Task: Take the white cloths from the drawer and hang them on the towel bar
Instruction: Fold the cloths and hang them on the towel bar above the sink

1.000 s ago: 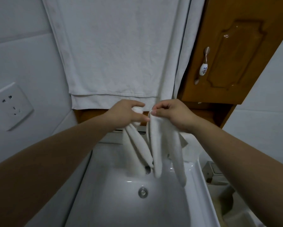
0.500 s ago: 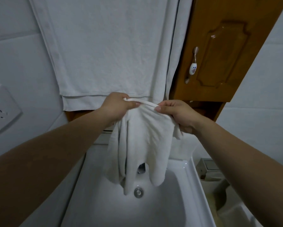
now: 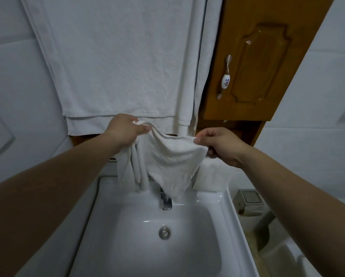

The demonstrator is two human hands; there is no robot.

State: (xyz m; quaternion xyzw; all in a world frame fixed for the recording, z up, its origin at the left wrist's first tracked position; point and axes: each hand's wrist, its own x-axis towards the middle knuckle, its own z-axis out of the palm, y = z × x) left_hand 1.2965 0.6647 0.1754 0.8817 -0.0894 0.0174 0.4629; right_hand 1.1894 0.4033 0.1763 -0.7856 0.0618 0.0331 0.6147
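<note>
The left hand [image 3: 125, 129] grips one bunched top corner of the white cloth [image 3: 171, 162] and the right hand [image 3: 219, 145] pinches the other, above the sink's [image 3: 233, 214] back edge; better to draw the top edge taut and level before lifting; the towel bar is out of view.

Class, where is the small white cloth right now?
Centre of the head view: small white cloth stretched between left hand and right hand, above the faucet.

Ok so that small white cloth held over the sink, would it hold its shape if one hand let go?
Probably not. The white cloth sags between the left hand and right hand, so it looks floppy. Its lower corner droops toward the faucet, so a released side would likely fall. It seems light: fingertip pinches carry it.
</note>
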